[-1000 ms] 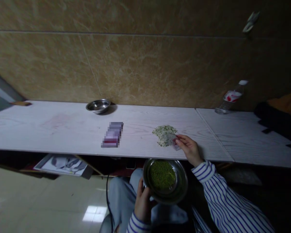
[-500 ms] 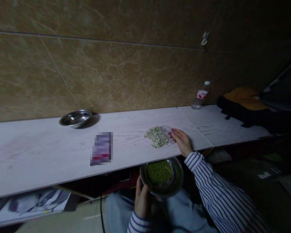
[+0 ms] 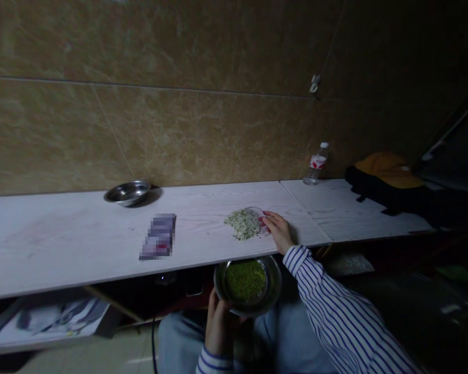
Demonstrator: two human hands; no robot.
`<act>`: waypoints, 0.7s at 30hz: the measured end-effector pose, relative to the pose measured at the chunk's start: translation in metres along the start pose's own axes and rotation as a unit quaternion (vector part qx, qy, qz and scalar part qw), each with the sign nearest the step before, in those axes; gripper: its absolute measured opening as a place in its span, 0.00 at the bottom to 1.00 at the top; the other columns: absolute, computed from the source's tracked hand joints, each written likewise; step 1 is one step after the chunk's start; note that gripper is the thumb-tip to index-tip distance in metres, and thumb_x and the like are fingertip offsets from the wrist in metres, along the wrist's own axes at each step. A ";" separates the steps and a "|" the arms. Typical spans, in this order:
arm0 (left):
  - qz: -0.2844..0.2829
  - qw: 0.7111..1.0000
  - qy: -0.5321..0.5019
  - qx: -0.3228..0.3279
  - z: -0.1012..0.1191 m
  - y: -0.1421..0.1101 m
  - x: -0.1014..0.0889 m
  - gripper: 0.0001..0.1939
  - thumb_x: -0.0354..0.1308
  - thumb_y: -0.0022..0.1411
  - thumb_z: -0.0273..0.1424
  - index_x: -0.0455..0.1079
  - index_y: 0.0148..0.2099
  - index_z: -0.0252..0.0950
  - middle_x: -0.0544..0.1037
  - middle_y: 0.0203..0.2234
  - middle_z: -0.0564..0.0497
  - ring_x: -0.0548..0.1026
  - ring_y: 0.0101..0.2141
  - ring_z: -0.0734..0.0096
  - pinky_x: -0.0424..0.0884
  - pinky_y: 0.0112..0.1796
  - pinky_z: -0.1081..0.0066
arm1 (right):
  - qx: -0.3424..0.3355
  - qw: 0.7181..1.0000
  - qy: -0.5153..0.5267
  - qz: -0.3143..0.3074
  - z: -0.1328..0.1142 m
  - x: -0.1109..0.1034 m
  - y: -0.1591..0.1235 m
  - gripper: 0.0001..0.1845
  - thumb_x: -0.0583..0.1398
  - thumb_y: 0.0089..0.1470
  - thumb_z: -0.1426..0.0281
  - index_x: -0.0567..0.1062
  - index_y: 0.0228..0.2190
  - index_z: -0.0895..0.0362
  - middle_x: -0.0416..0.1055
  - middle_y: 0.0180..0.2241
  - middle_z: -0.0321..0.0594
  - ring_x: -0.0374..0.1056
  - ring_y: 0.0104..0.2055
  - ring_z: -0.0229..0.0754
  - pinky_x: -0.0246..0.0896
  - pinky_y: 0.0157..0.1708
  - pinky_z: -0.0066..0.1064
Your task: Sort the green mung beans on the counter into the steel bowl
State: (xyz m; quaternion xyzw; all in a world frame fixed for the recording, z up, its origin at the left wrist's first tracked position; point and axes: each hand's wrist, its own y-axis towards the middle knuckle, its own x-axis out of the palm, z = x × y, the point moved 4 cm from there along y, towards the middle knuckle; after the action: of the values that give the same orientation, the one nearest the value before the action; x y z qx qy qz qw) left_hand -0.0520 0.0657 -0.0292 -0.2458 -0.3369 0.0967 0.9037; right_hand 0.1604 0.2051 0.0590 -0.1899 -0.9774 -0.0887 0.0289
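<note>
My left hand (image 3: 218,322) grips the near-left rim of a metal bowl (image 3: 273,283), which is held just below the front edge of the table, over my lap. Small green beans (image 3: 245,280) cover much of the bowl's bottom. On the table, my right hand (image 3: 277,228) pinches a clear, thin plastic disc (image 3: 259,212), perhaps a lid. The disc is tilted at the right side of a loose pile of white and green grains (image 3: 242,224). Its lower part is hard to make out against the pile.
A second metal bowl (image 3: 128,194) stands by the wall at the left. Nearer lies a blurred-out flat purple packet or phone (image 3: 158,236). A plastic bottle (image 3: 315,165) and a yellow and black cap or bag (image 3: 388,171) are at the right. A shelf (image 3: 54,319) runs under the table.
The whole view has shifted, so things on the near table appear further left. Both hands keep their holds, with the disc still at the right side of the pile.
</note>
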 end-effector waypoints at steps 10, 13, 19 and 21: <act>0.046 0.998 0.000 0.040 -0.013 0.015 0.001 0.35 0.64 0.44 0.35 0.63 0.57 0.42 0.74 0.45 0.44 0.73 0.44 0.52 0.72 0.34 0.62 | 0.007 0.999 0.039 -0.012 0.001 0.006 -0.003 0.23 0.66 0.42 0.57 0.75 0.39 0.57 0.80 0.33 0.44 0.73 0.32 0.45 0.64 0.28 0.32; 0.041 0.998 0.001 0.037 -0.018 0.018 0.001 0.36 0.64 0.46 0.35 0.62 0.59 0.41 0.75 0.43 0.43 0.74 0.44 0.52 0.72 0.34 0.63 | 0.009 0.999 0.039 -0.010 0.001 0.006 -0.004 0.23 0.65 0.43 0.58 0.75 0.39 0.57 0.80 0.33 0.45 0.73 0.33 0.46 0.65 0.29 0.34; 0.046 0.998 -0.008 0.044 -0.023 0.018 -0.002 0.37 0.64 0.46 0.32 0.62 0.60 0.41 0.76 0.45 0.44 0.74 0.46 0.51 0.73 0.36 0.62 | 0.011 0.999 0.033 -0.018 0.000 0.005 -0.005 0.23 0.65 0.43 0.59 0.74 0.40 0.57 0.79 0.36 0.46 0.74 0.36 0.47 0.66 0.33 0.35; 0.039 0.999 -0.006 0.034 -0.023 0.017 -0.004 0.37 0.64 0.46 0.33 0.62 0.60 0.41 0.77 0.44 0.44 0.74 0.46 0.50 0.73 0.38 0.61 | 0.012 0.999 0.032 -0.024 0.000 0.005 -0.006 0.22 0.65 0.43 0.59 0.74 0.40 0.57 0.79 0.36 0.46 0.74 0.37 0.46 0.67 0.34 0.35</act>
State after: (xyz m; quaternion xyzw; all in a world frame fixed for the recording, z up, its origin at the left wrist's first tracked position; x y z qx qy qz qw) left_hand -0.0399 0.0701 -0.0552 -0.2270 -0.3294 0.1445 0.9050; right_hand 0.1540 0.2017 0.0588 -0.1628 -0.9812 -0.0840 0.0605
